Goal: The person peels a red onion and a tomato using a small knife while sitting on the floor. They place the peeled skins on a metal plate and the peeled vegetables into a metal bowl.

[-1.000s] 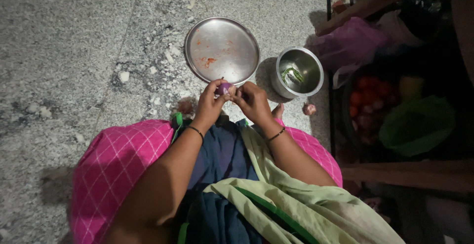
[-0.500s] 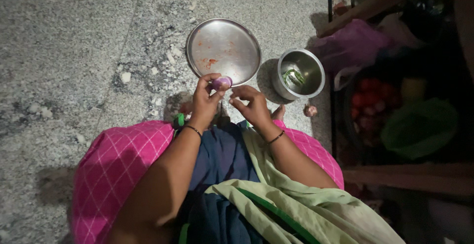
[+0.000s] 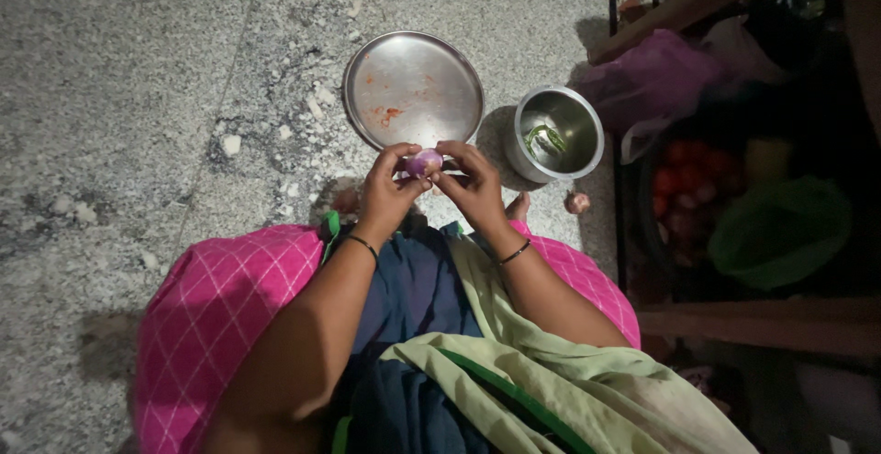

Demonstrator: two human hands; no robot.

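Both forearms reached forward from the lap, wrists bent slightly inward so the hands met just short of the plate [image 3: 413, 87]. The left hand [image 3: 385, 199] curled around a small purple onion [image 3: 423, 162], thumb and forefinger pinching its near side. The right hand [image 3: 474, 188] closed on the same onion from the other side, its fingertips [image 3: 444, 154] pressed against the top. The onion sat between the two hands, raised above the floor [image 3: 138, 96] and overlapping the plate's near rim in the view. A thin dark bangle ringed each wrist. The plate was round, steel, smeared with red flecks. To its right stood a steel bowl [image 3: 554, 133] with green chillies [image 3: 544, 137] inside. A small onion piece [image 3: 576, 202] lay on the floor below the bowl. Pale scraps were scattered left of the plate. At far right, in shadow, lay a crumpled pink bag [image 3: 656, 73], a dark basket of tomatoes [image 3: 684, 188] and a green bag [image 3: 780, 229]; no label could be made out on any of them.
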